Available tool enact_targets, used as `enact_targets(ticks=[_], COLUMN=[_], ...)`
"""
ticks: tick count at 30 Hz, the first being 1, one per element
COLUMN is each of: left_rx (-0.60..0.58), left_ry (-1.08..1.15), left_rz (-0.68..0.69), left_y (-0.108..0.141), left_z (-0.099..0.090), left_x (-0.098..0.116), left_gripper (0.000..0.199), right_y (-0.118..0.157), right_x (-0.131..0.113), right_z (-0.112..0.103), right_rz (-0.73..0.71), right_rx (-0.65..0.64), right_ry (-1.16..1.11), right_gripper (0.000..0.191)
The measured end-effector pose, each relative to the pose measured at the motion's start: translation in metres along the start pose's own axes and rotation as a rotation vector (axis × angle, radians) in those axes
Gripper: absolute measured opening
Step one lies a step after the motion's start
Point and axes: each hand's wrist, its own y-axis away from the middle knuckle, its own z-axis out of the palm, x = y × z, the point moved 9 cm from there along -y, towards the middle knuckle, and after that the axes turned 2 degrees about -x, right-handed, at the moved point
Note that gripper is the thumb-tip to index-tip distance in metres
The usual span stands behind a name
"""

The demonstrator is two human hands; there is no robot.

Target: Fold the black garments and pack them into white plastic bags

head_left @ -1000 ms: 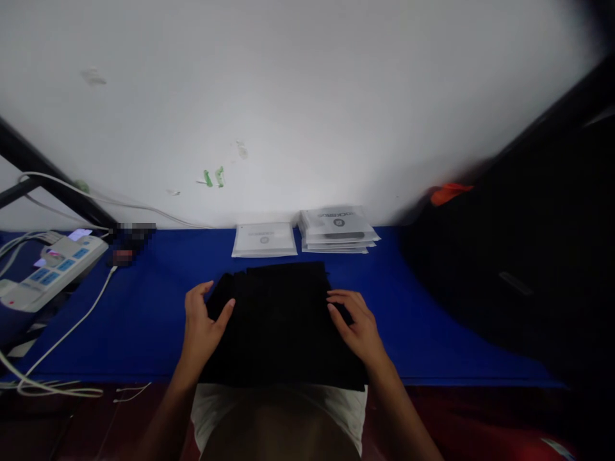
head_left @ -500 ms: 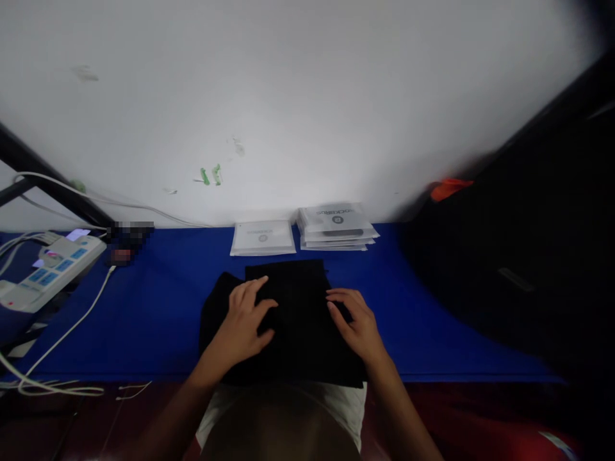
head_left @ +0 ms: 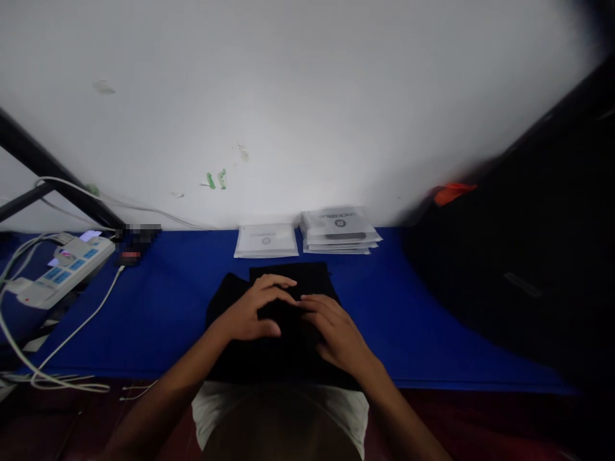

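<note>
Hands flat on folded black cloth [head_left: 283,320], both palms down, fingers spread, grasping nothing. Left hand [head_left: 254,310] and right hand [head_left: 334,333] side by side, fingertips almost meeting mid-cloth. Cloth lies on blue table cover [head_left: 158,307], near front edge. Behind it: single white flat packet [head_left: 266,240], stack of white packets [head_left: 340,229] with round logo; writing too blurry to read. White power strip [head_left: 57,272] far left.

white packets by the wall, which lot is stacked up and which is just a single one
The stacked packets are the right-hand lot, several layers showing at their front edge. The single packet lies flat to their left, straight beyond the left hand on the black cloth.
</note>
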Motion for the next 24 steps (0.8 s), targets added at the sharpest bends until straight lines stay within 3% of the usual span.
enact_targets(ticks=[2,4,5,7,10,12,15,17,21,24], left_rx=[0.082,0.175,0.142,0.106,0.029,-0.004,-0.012,-0.002,0.011,-0.011], left_ry=[-0.064,-0.362,-0.520,-0.601,-0.649,-0.674,-0.705,-0.718,-0.634,-0.530], left_rz=[-0.049,-0.185,-0.243,-0.281,-0.262,-0.227,-0.182,-0.155,-0.102,-0.089], left_y=[-0.004,-0.006,-0.008,-0.013,-0.021,-0.023,-0.018,-0.011,0.007,0.019], left_z=[-0.025,-0.052,-0.058,-0.066,-0.066,-0.061,-0.051,-0.042,-0.013,0.012], left_x=[-0.031,-0.073,-0.093,-0.122,-0.141,-0.137,-0.114,-0.092,-0.041,-0.011], left_gripper=[0.031,0.023,0.020,0.015,0.013,0.020,0.029,0.037,0.073,0.090], right_y=[0.006,0.013,0.016,0.021,0.025,0.027,0.029,0.027,0.013,-0.007], right_x=[0.002,0.005,0.006,0.008,0.012,0.012,0.004,-0.003,-0.019,-0.014], right_z=[0.000,0.004,0.007,0.015,0.027,0.032,0.035,0.027,-0.006,-0.003], right_rz=[0.018,0.054,0.081,0.158,0.322,0.386,0.320,0.200,-0.088,-0.119], right_rx=[0.000,-0.033,-0.062,-0.142,-0.256,-0.312,-0.352,-0.274,0.030,0.061], right_ry=[-0.053,-0.086,-0.094,-0.099,-0.118,-0.126,-0.098,-0.058,0.051,0.191], right_gripper=[0.045,0.044,0.045,0.050,0.062,0.075,0.087,0.082,0.062,0.057])
